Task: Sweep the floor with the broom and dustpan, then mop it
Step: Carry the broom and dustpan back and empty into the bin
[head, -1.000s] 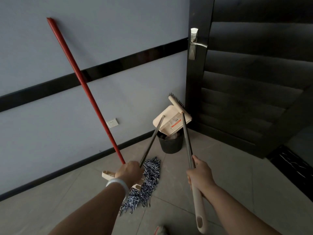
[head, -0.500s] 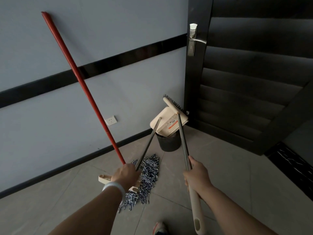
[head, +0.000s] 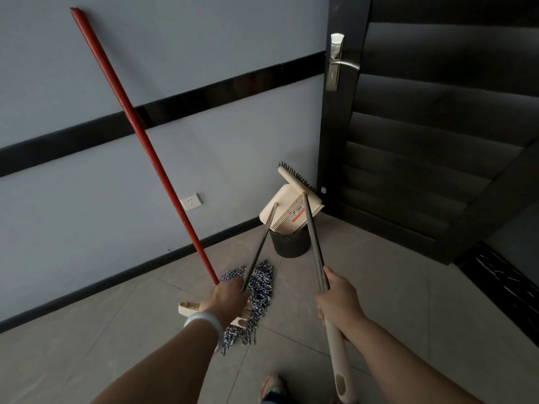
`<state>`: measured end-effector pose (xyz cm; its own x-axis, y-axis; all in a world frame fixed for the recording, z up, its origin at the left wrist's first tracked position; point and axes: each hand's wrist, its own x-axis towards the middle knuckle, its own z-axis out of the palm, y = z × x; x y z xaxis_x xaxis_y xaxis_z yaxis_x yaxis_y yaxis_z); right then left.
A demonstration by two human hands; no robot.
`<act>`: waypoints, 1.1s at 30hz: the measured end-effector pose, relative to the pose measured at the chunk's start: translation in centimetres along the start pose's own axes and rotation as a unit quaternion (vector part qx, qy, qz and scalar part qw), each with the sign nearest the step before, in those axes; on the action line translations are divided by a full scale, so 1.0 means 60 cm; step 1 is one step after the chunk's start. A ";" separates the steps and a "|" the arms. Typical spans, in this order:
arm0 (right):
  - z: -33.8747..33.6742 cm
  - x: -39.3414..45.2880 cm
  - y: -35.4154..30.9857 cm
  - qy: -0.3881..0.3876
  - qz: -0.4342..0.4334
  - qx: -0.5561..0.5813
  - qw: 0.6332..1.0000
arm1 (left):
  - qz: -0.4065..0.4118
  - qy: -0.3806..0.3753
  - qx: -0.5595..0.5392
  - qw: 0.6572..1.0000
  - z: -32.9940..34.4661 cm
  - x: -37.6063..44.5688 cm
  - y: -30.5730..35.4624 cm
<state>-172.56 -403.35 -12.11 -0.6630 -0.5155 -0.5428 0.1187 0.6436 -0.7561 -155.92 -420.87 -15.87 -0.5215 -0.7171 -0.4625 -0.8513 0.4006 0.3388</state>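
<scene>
Your dustpan (head: 290,209), cream with a ribbed lip, tilts over the black bin (head: 290,242), its thin metal handle running back into your clenched left hand (head: 226,300). Your right hand (head: 338,301) grips the broom (head: 313,237) on its grey shaft, bristled head far beyond your fingers, above the dustpan. The red-handled mop (head: 145,147) leans on the wall beside your left knuckles.
</scene>
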 end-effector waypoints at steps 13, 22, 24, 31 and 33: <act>0.004 0.010 -0.001 0.005 0.000 -0.019 1.000 | -0.017 0.006 -0.048 0.999 0.007 -0.008 -0.002; 0.008 0.013 -0.004 0.008 0.000 -0.003 1.000 | -0.005 0.022 -0.011 1.000 -0.013 -0.013 0.012; 0.007 0.014 -0.006 0.004 0.002 -0.006 1.000 | -0.023 0.000 -0.006 1.000 -0.004 -0.013 0.006; 0.001 0.006 -0.011 -0.001 0.007 0.000 1.000 | -0.056 -0.012 -0.019 0.998 -0.029 -0.013 0.031; -0.005 0.003 -0.015 0.001 0.010 0.003 1.000 | -0.071 -0.006 -0.056 0.996 -0.040 0.001 0.043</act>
<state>-173.02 -403.86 -11.42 -0.6614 -0.5012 -0.5580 0.1374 0.6504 -0.7471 -157.99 -421.26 -13.06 -0.3970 -0.7555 -0.5212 -0.9052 0.2286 0.3582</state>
